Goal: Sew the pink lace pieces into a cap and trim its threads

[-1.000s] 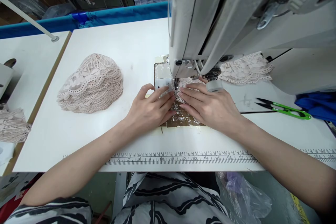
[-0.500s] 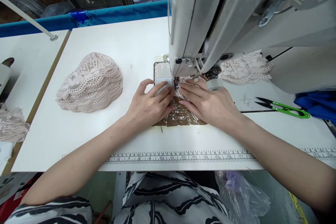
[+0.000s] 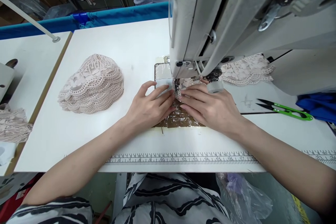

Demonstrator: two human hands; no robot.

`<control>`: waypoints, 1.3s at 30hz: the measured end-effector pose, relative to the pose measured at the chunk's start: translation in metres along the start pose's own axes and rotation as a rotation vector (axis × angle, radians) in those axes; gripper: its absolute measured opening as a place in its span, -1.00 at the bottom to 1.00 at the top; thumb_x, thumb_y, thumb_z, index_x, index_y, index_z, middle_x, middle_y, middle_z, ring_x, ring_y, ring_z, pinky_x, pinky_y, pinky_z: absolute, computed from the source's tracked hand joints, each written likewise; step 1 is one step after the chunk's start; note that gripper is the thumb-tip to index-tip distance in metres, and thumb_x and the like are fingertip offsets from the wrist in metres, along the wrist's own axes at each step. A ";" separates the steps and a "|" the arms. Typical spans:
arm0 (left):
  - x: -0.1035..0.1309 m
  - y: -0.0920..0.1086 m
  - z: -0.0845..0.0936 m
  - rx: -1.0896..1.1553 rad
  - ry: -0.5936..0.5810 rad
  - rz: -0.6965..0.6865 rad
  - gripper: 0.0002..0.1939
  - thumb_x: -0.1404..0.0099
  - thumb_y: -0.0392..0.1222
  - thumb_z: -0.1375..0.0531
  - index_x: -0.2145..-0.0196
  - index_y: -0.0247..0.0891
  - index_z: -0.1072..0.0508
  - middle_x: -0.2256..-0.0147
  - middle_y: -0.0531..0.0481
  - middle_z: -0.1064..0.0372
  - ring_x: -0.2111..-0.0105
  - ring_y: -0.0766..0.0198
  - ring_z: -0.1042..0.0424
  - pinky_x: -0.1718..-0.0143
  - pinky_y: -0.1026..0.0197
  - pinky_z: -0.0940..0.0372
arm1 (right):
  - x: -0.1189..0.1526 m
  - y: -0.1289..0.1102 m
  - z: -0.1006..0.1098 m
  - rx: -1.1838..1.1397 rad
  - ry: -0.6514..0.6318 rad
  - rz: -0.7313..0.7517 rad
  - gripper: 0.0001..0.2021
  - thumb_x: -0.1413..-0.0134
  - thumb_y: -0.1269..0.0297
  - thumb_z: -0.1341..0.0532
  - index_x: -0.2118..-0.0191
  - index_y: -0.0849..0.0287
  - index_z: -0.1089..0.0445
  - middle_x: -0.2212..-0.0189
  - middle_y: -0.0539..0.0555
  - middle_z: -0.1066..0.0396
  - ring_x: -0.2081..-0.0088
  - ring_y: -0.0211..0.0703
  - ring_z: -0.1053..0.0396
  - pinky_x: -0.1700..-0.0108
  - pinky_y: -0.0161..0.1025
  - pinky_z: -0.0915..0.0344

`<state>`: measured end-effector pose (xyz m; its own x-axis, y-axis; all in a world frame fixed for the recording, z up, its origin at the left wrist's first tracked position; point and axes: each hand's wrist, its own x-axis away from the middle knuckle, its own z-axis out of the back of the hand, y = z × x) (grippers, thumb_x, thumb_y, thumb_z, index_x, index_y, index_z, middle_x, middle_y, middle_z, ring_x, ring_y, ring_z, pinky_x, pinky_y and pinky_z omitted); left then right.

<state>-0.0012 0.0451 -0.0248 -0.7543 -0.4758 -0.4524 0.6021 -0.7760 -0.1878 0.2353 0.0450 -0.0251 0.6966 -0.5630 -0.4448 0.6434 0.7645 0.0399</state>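
Observation:
A piece of pale pink lace [image 3: 178, 92] lies under the presser foot [image 3: 176, 84] of a sewing machine [image 3: 195, 21]. To the left of the foot, my left hand [image 3: 152, 106] rests palm down with its fingers spread, the tips close to the lace edge. My right hand [image 3: 210, 106] lies flat on the right side, its outstretched fingertips touching the lace. Part of that lace is hidden beneath the right hand and behind the machine head. Brown, shiny tape [image 3: 181, 117] covers the bed in front of the foot.
A stack of lace pieces [image 3: 91, 85] sits left on the white table [image 3: 141, 42]. More lace [image 3: 246, 70] lies behind the machine head. Green-handled thread snips [image 3: 286, 109] and blue cloth [image 3: 316, 105] are at the right. A printed ruler [image 3: 173, 159] runs along the front edge.
The lace has fed back under the foot, and its tail near my right thumb no longer shows. Both hands keep nearly the same place; the whole view has shifted slightly.

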 end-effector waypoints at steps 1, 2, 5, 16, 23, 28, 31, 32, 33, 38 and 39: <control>0.000 0.000 0.000 0.002 -0.004 0.002 -0.77 -0.46 -0.19 -0.14 0.01 -0.24 -0.52 0.03 -0.07 -0.58 -0.05 0.12 -0.50 -0.10 -0.06 -0.25 | 0.000 0.000 0.000 -0.012 -0.004 -0.008 -0.76 -0.38 0.25 -0.15 0.02 0.10 -0.55 0.02 0.00 -0.57 0.06 -0.05 -0.50 -0.12 0.03 -0.37; 0.000 0.000 0.000 0.005 -0.007 0.002 -0.76 -0.46 -0.19 -0.14 0.01 -0.24 -0.52 0.03 -0.07 -0.58 -0.05 0.13 -0.50 -0.10 -0.06 -0.25 | 0.000 0.000 0.000 -0.022 -0.001 -0.012 -0.76 -0.37 0.26 -0.16 0.02 0.11 -0.55 0.02 0.02 -0.57 0.07 -0.05 -0.51 -0.12 0.03 -0.37; 0.000 0.001 0.000 0.011 -0.016 0.006 -0.76 -0.46 -0.19 -0.14 0.01 -0.26 -0.53 0.03 -0.09 -0.58 -0.04 0.12 -0.51 -0.11 -0.08 -0.25 | 0.000 -0.001 0.001 -0.029 -0.008 -0.016 -0.76 -0.37 0.28 -0.15 0.02 0.11 -0.56 0.03 0.03 -0.57 0.08 -0.05 -0.52 -0.12 0.04 -0.37; 0.000 -0.001 -0.003 0.005 -0.001 0.001 -0.76 -0.46 -0.18 -0.14 0.03 -0.24 -0.54 0.03 -0.08 -0.58 -0.02 0.12 -0.52 -0.18 -0.14 -0.24 | -0.002 -0.001 0.002 0.034 0.001 0.000 -0.74 -0.40 0.27 -0.12 0.05 0.16 -0.56 0.05 0.01 -0.58 0.10 -0.07 -0.51 -0.21 0.01 -0.33; -0.001 -0.002 -0.005 0.048 -0.013 0.029 -0.75 -0.44 -0.18 -0.15 0.01 -0.24 -0.54 0.01 -0.10 -0.57 -0.04 0.08 -0.51 -0.21 -0.19 -0.24 | -0.002 0.000 0.000 -0.007 -0.013 -0.026 -0.75 -0.38 0.29 -0.13 0.01 0.16 -0.55 0.04 0.04 -0.58 0.03 -0.04 -0.50 -0.20 0.07 -0.34; -0.001 -0.003 -0.005 0.063 -0.030 0.044 -0.74 -0.45 -0.18 -0.14 -0.01 -0.24 -0.54 0.00 -0.11 -0.57 -0.05 0.06 -0.50 -0.21 -0.21 -0.24 | -0.001 0.001 -0.002 -0.040 -0.041 -0.047 -0.74 -0.35 0.32 -0.16 -0.03 0.13 -0.53 0.01 0.07 -0.56 -0.04 0.00 -0.47 -0.18 0.09 -0.34; -0.002 -0.003 -0.005 0.025 -0.019 0.025 -0.73 -0.46 -0.17 -0.12 -0.01 -0.28 -0.53 0.02 -0.12 -0.57 -0.04 0.08 -0.51 -0.18 -0.17 -0.25 | -0.002 0.001 -0.001 0.016 -0.026 -0.035 -0.74 -0.39 0.28 -0.13 0.00 0.13 -0.54 0.01 0.01 -0.56 -0.02 -0.04 -0.48 -0.19 0.04 -0.34; -0.002 -0.003 -0.005 0.018 -0.014 0.023 -0.73 -0.47 -0.17 -0.12 -0.01 -0.29 -0.53 0.03 -0.12 -0.58 -0.03 0.08 -0.51 -0.18 -0.16 -0.25 | -0.002 0.001 -0.001 0.036 -0.020 -0.029 -0.74 -0.40 0.27 -0.12 0.01 0.15 -0.54 0.02 0.00 -0.57 -0.01 -0.05 -0.48 -0.20 0.02 -0.33; -0.002 -0.003 -0.005 0.017 -0.012 0.024 -0.72 -0.47 -0.17 -0.12 -0.01 -0.29 -0.52 0.03 -0.12 -0.58 -0.03 0.08 -0.51 -0.17 -0.16 -0.25 | -0.002 0.001 -0.001 0.052 -0.008 -0.022 -0.74 -0.40 0.27 -0.11 0.02 0.17 -0.54 0.02 -0.01 -0.57 -0.01 -0.06 -0.48 -0.22 0.00 -0.32; -0.003 -0.004 -0.006 0.047 -0.041 0.056 -0.72 -0.47 -0.15 -0.12 -0.02 -0.25 -0.53 0.01 -0.12 -0.57 -0.06 0.06 -0.50 -0.19 -0.18 -0.24 | -0.002 0.001 -0.002 0.062 -0.008 -0.028 -0.73 -0.41 0.27 -0.10 0.02 0.18 -0.53 0.02 -0.01 -0.57 -0.01 -0.05 -0.48 -0.23 0.02 -0.29; -0.003 -0.004 -0.007 0.052 -0.048 0.061 -0.72 -0.47 -0.15 -0.12 -0.03 -0.25 -0.53 0.01 -0.12 -0.57 -0.06 0.06 -0.50 -0.19 -0.18 -0.24 | -0.002 0.001 -0.003 0.051 -0.017 -0.037 -0.73 -0.41 0.27 -0.10 0.01 0.17 -0.53 0.02 -0.01 -0.57 -0.01 -0.04 -0.48 -0.21 0.04 -0.30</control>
<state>0.0006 0.0524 -0.0283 -0.7288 -0.5414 -0.4191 0.6342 -0.7646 -0.1151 0.2335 0.0477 -0.0266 0.6768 -0.5965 -0.4313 0.6842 0.7259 0.0696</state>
